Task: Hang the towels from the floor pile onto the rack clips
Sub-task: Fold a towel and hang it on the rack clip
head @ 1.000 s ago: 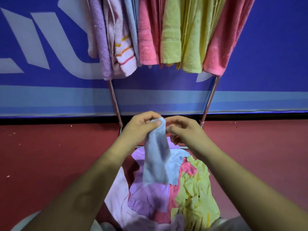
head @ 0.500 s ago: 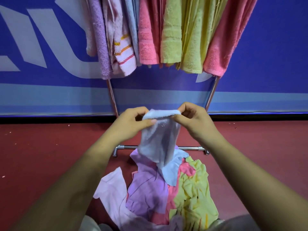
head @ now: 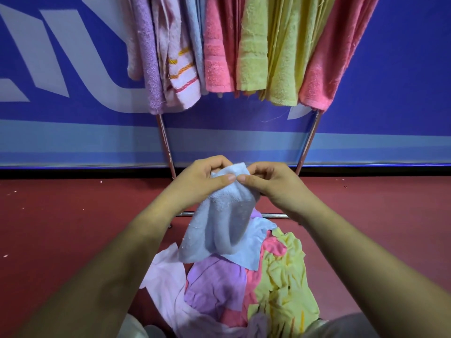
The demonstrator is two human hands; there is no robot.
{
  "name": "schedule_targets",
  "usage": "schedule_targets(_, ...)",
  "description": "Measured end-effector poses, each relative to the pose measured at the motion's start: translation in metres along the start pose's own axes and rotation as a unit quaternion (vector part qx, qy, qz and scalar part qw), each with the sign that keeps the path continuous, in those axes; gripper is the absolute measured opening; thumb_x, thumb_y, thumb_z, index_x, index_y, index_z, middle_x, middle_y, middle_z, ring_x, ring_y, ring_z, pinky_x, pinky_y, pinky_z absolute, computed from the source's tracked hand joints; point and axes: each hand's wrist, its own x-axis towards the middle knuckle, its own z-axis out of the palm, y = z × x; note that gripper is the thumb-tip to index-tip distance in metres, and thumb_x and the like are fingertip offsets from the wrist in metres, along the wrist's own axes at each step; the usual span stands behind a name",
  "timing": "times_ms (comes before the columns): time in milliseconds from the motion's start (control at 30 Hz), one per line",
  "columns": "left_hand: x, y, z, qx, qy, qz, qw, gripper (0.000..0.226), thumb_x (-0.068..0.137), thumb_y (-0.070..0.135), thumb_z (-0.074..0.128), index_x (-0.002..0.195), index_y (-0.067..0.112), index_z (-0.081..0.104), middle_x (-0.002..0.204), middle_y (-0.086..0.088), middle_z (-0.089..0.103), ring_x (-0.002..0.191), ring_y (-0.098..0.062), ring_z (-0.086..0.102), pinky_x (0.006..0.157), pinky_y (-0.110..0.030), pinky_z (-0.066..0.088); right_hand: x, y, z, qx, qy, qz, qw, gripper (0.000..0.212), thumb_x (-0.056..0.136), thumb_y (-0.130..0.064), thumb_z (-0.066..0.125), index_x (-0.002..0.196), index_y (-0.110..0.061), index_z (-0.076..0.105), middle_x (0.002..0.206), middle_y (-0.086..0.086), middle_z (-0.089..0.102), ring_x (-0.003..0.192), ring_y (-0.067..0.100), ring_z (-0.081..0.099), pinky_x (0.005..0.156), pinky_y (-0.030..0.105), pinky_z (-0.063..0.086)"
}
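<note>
**Blue towel picked, sorting out the edge before it goes up**

So both hands are on one light blue towel (head: 220, 230), held up over the floor pile (head: 244, 289). The left hand (head: 202, 184) pinches the top edge between thumb and fingers, and the right hand (head: 275, 184) pinches it right beside, thumbs nearly touching in the middle. A small corner pokes up between them, and the rest hangs down bunched, its lower end draping over the pile on the red floor (head: 61, 228).

Looks to me like the "find a clean edge" step: towel's chosen but not on the rack (head: 168, 152) yet. The rack stands just beyond the hands, already loaded with hanging towels (head: 253, 52) in purple, pink, yellow and blue. The clips are out of view above the top of the shot, so I can't tell which one is free.

Next move probably needs the hands to slide apart along that edge, lift it well up, and find a clip gap among the crowded ones.

Versus half a second ago: the hands were apart with the top edge stretched flat between them, and a bit higher. Now they've come together and dropped slightly, so the edge is gathered into a tight pinch.
</note>
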Motion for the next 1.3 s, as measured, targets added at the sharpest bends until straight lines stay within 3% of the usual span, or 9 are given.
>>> schedule_targets(167,0.001,-0.008,-0.003,0.018,-0.027,-0.041,0.999,0.038,0.073,0.048,0.076,0.099,0.022,0.068,0.097,-0.014,0.071,0.085,-0.019,0.065,0.086,-0.053,0.052,0.001,-0.007,0.0,0.011,0.057,-0.034,0.998,0.017,0.094,-0.011,0.067,0.087,0.005,0.066,0.065,0.004,0.062,0.059,0.012,0.054,0.056,0.021,0.046)
schedule_targets(267,0.0,-0.022,-0.006,0.122,-0.116,-0.088,0.982,0.038,0.075,0.041,0.077,0.106,0.021,0.069,0.101,-0.005,0.074,0.097,-0.026,0.071,0.088,-0.048,0.053,0.006,-0.012,-0.006,0.032,0.139,-0.054,0.988,0.013,0.093,-0.012,0.068,0.082,-0.005,0.067,0.062,-0.004,0.057,0.059,0.009,0.049,0.058,0.021,0.04)
schedule_targets(433,-0.004,-0.046,-0.01,0.362,-0.161,-0.201,0.896,0.026,0.088,0.03,0.069,0.072,0.01,0.062,0.063,0.001,0.056,0.056,-0.013,0.047,0.058,-0.027,0.04,0.012,-0.004,-0.028,-0.006,0.249,-0.038,0.968,0.016,0.09,-0.023,0.069,0.084,-0.008,0.07,0.074,0.002,0.062,0.072,0.012,0.054,0.07,0.031,0.043)
schedule_targets(633,0.003,-0.032,-0.012,0.115,0.054,-0.113,0.985,0.042,0.092,0.046,0.059,0.087,0.004,0.062,0.072,0.001,0.057,0.065,-0.011,0.047,0.062,-0.028,0.039,0.014,0.003,-0.03,-0.109,0.265,-0.057,0.956,0.017,0.092,-0.019,0.068,0.083,-0.006,0.069,0.063,-0.003,0.058,0.055,0.005,0.047,0.054,0.018,0.039)
schedule_targets(733,0.004,-0.013,-0.001,-0.106,0.082,-0.125,0.983,0.023,0.102,0.033,0.051,0.093,0.018,0.066,0.08,0.003,0.068,0.065,-0.01,0.061,0.058,-0.022,0.05,0.014,0.005,-0.028,-0.148,0.234,-0.052,0.959,0.014,0.09,-0.018,0.07,0.078,-0.01,0.068,0.058,-0.012,0.054,0.051,0.003,0.042,0.053,0.018,0.036)
schedule_targets(833,0.004,-0.006,0.008,-0.232,0.065,-0.121,0.963,0.02,0.102,0.018,0.051,0.116,0.013,0.064,0.104,-0.008,0.073,0.089,-0.02,0.071,0.082,-0.033,0.059,0.01,0.007,-0.013,-0.14,0.165,-0.047,0.975,0.013,0.09,-0.013,0.07,0.077,-0.009,0.07,0.062,-0.007,0.06,0.051,0.002,0.045,0.052,0.015,0.037)
schedule_targets(1067,0.004,-0.001,0.018,-0.263,0.014,-0.074,0.962,0.035,0.094,-0.013,0.046,0.127,-0.004,0.058,0.117,-0.021,0.068,0.102,-0.029,0.068,0.086,-0.031,0.057,0.009,0.013,0.01,-0.043,0.084,-0.009,0.996,0.023,0.091,-0.019,0.067,0.082,0.002,0.069,0.068,0.006,0.066,0.065,0.018,0.061,0.079,0.052,0.056)
schedule_targets(1133,0.005,-0.003,0.018,-0.251,0.005,-0.069,0.965,0.041,0.093,-0.018,0.044,0.129,-0.003,0.057,0.122,-0.021,0.066,0.106,-0.029,0.067,0.09,-0.032,0.055,0.01,0.014,0.009,-0.03,0.078,0.004,0.997,0.03,0.088,-0.026,0.073,0.086,0.004,0.069,0.071,0.011,0.068,0.067,0.02,0.062,0.083,0.055,0.055)
schedule_targets(1300,0.006,-0.011,0.019,-0.19,-0.043,-0.064,0.979,0.063,0.084,-0.005,0.06,0.143,0.016,0.05,0.131,-0.01,0.064,0.118,-0.024,0.063,0.096,-0.037,0.053,0.013,0.018,0.009,-0.005,0.11,0.008,0.994,0.018,0.09,-0.008,0.071,0.09,0.009,0.067,0.08,0.025,0.072,0.067,0.024,0.067,0.073,0.048,0.058)
